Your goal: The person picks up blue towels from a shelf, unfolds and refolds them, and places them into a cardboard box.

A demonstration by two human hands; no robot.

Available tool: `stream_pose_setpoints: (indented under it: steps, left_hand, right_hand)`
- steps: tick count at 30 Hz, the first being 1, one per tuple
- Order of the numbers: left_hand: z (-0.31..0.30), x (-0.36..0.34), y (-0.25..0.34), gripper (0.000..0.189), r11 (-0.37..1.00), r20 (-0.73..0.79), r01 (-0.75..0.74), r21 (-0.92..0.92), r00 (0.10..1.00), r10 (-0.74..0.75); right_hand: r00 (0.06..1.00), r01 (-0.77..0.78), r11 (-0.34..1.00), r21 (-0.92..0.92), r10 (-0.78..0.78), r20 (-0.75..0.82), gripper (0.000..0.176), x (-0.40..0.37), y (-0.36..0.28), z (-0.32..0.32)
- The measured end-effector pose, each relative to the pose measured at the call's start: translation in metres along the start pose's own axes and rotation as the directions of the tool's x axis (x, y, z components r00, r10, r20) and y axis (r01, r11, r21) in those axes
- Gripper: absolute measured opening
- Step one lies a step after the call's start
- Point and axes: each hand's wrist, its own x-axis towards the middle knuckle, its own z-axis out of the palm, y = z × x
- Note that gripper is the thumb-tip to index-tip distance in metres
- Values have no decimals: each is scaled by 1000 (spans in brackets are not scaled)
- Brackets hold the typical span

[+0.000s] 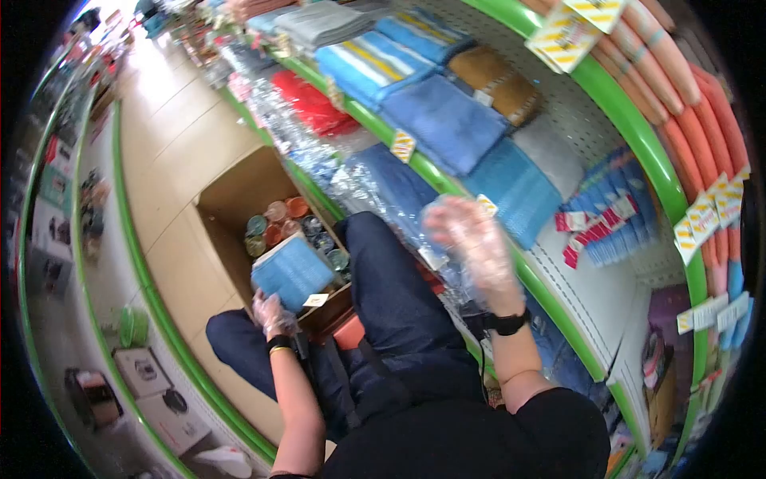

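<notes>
A green-edged store shelf (561, 322) ran along the right, holding folded towels (443, 124) in blue, brown and grey. Beside the seated person's legs, an open cardboard box (231, 188) stood on the tiled floor. Inside it, a folded blue cloth (291, 271) lay over small colored jars (276, 211). The gloved left hand (274, 314) was at the cloth's near corner; its grip could not be told. The gloved right hand (472, 239), blurred, was raised by the shelf edge, open and empty.

Both hands (274, 314) apart, right raised
</notes>
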Motion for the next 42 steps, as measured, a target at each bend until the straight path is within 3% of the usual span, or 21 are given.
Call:
stream_pose_setpoints:
  steps: [2, 4, 5, 7, 8, 10, 12, 13, 14, 15, 22, 24, 27, 31, 32, 33, 34, 35, 36, 37, 42]
  left_hand:
    - [-1, 17, -22, 52, 996, -38, -82, -43, 996, 80]
    - [3, 20, -22, 49, 963, 11, -127, -237, 991, 133]
    - [3, 17, -20, 47, 932, 1, -168, -321, 984, 178]
    - [4, 27, -30, 46, 937, -51, -200, -287, 980, 194]
    - [5, 22, -22, 46, 934, -52, -183, -308, 983, 175]
    - [6, 18, -20, 45, 940, -26, -116, -322, 993, 114]
    - [5, 22, -27, 45, 916, 17, -87, -392, 995, 102]
    - [2, 19, -22, 46, 970, 3, -97, -222, 995, 100]
    - [0, 15, -17, 47, 994, -15, -103, -45, 995, 102]
    - [1, 11, -13, 47, 993, -16, -106, -46, 994, 106]
    - [-5, 25, -31, 52, 987, -140, -45, 151, 988, 67]
    - [-5, 8, -6, 52, 895, -80, -59, 442, 991, 105]
    - [-2, -1, 6, 46, 897, -130, 109, 429, 990, -58]
    - [0, -16, 24, 36, 888, -24, 147, 436, 988, -151]
    - [-2, -11, 16, 36, 880, 10, 123, 459, 990, -144]
    - [-7, 22, -38, 36, 871, 135, -116, 478, 989, 58]
    - [-8, 24, -46, 34, 854, 144, -147, 500, 986, 86]
    - [-6, 24, -46, 33, 835, 149, -172, 523, 983, 109]
    - [1, -6, -4, 33, 901, 32, -55, 431, 998, 45]
    - [5, -33, 43, 33, 946, -84, 54, 318, 996, -29]
    - [6, 15, -17, 39, 983, -116, -71, 168, 989, 91]
  right_hand:
    - [936, 198, 976, -87, -215, -279, 37, -17, -36, -29]
    - [764, 328, 913, -244, -408, -499, 38, -30, -40, -71]
    - [753, 331, 908, -256, -418, -508, 38, -39, -33, -99]
    - [608, 252, 965, -80, -222, -763, 50, -54, -22, -148]
    - [598, 257, 962, -89, -230, -768, 50, -56, -19, -159]
    - [733, 182, 842, 507, 227, -641, 53, -61, -17, -170]
    - [791, 143, 802, 581, 260, -553, 53, -53, -19, -170]
    - [845, 86, 756, 649, 290, -449, 53, -45, -22, -163]
    - [770, 89, 774, 627, 346, -536, 47, -38, -30, -151]
    - [772, 90, 773, 628, 344, -535, 47, -36, -27, -157]
    - [867, 121, 850, 512, 161, -471, 44, -6, -22, -145]
    - [875, 128, 868, 480, 129, -466, 41, 0, -18, -141]
    - [814, 76, 951, 300, 115, -570, 33, 3, -12, -140]
    - [806, 60, 987, 151, 41, -591, 27, -1, -9, -141]
    - [789, 113, 991, 75, -44, -613, 26, -6, -14, -131]
    - [760, 120, 993, -1, -93, -643, 23, -13, -24, -119]
    - [732, 122, 990, -77, -142, -666, 21, -23, -34, -109]
    - [729, 84, 676, -732, -543, -418, 19, -41, -36, -115]
    - [736, 72, 0, -997, -675, 53, 19, -57, -39, -118]
    - [697, 94, -30, -995, -712, 87, 17, -63, -55, -94]
    - [708, 291, -171, -941, -623, 332, 16, -79, -78, -69]
